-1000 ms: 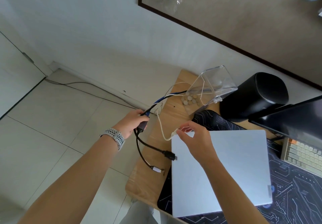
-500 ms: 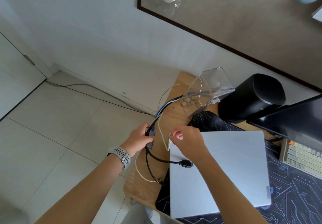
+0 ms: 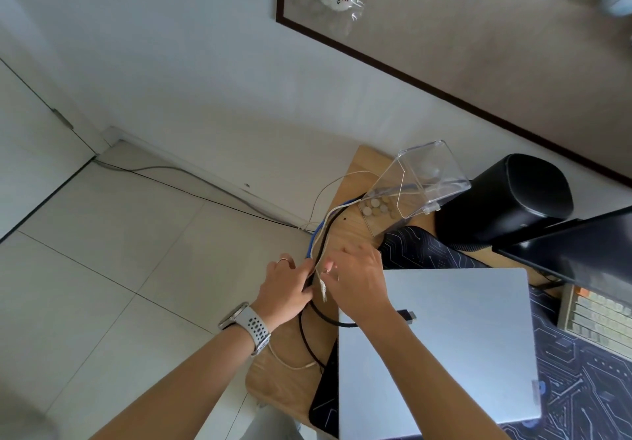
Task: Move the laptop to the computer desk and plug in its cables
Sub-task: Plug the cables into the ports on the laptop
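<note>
The closed silver laptop (image 3: pixel 434 347) already lies on the table (image 3: pixel 287 388), yet nothing is plugged in — the left hand (image 3: pixel 285 290) grips the bundle of cables (image 3: pixel 316 251) at the table's edge while the right hand (image 3: pixel 355 280) pinches a white cable's connector (image 3: pixel 322 289), and a black plug (image 3: pixel 407 314) lies loose on the lid.

A silver laptop (image 3: pixel 441 347) lies flat with its lid closed on a dark patterned mat on the wooden bench (image 3: pixel 290 385), at about 4 o'clock in the view. A black cable (image 3: pixel 321 316) loops off the bench's 9 o'clock edge, its plug (image 3: pixel 407 314) resting on the lid. A white cable (image 3: pixel 323 289) and a blue cable (image 3: pixel 316 234) run toward 12 o'clock.
</note>
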`<state>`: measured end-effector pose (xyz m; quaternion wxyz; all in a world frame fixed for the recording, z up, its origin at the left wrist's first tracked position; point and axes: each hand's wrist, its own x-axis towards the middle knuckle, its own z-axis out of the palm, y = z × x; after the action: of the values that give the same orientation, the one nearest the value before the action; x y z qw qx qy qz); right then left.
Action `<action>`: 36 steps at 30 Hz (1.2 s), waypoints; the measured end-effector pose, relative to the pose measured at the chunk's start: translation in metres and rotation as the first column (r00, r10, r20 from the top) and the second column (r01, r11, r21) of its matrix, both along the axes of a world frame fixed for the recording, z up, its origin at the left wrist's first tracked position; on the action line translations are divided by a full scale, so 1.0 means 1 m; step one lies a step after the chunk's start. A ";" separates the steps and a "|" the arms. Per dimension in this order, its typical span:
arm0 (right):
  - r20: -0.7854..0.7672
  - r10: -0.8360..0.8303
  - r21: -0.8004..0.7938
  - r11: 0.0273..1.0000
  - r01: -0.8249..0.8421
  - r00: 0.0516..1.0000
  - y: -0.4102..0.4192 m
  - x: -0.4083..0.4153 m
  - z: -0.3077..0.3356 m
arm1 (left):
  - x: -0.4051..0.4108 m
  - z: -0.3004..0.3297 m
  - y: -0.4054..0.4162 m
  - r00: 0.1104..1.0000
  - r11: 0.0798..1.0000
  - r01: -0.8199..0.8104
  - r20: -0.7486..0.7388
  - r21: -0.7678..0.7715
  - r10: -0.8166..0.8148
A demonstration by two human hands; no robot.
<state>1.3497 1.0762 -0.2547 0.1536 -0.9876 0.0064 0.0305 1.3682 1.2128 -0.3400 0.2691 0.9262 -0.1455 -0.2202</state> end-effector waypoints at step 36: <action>-0.273 0.036 -0.085 0.995 -0.061 0.961 -0.001 -0.006 0.007 | -0.013 0.042 0.010 0.350 0.625 -0.739 -0.936 -0.252 0.035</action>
<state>1.3434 1.0754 -0.2478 0.1048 -0.9800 0.0047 0.1689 1.3551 1.2232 -0.2979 0.6523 0.5227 0.1925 -0.5140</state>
